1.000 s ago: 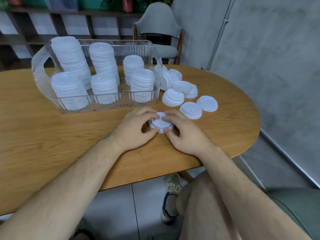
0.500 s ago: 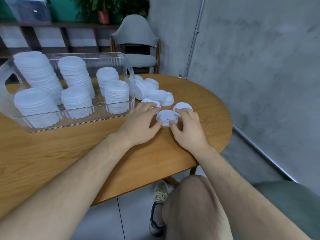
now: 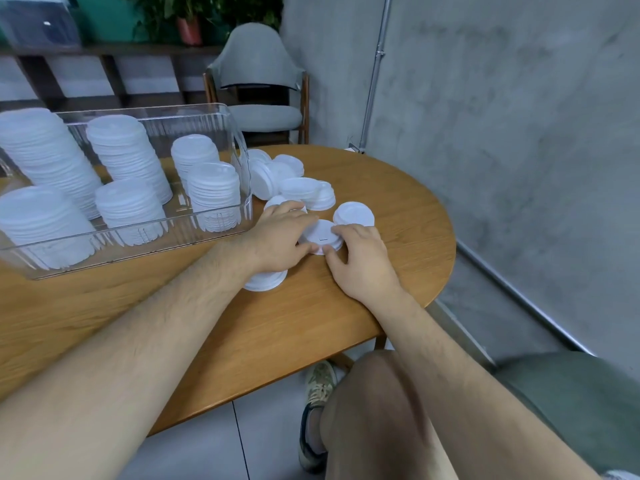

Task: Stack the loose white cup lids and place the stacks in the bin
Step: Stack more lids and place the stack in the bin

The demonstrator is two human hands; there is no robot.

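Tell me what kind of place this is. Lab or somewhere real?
Probably a café or office lounge, not a lab: an oval wooden table with an upholstered chair, potted plants on a shelf, and a clear bin of stacked cup lids.

I have only one camera, and it sits on the person's head. It looks forward and down. It is close: both arms reach up from the bottom edge to the left hand [image 3: 277,237] and right hand [image 3: 363,268], which meet at a white lid [image 3: 320,235] mid-picture. The wooden table [image 3: 311,323] fills the middle, the clear bin [image 3: 156,112] is cut off at the left, and a grey wall [image 3: 519,133] fills the right.
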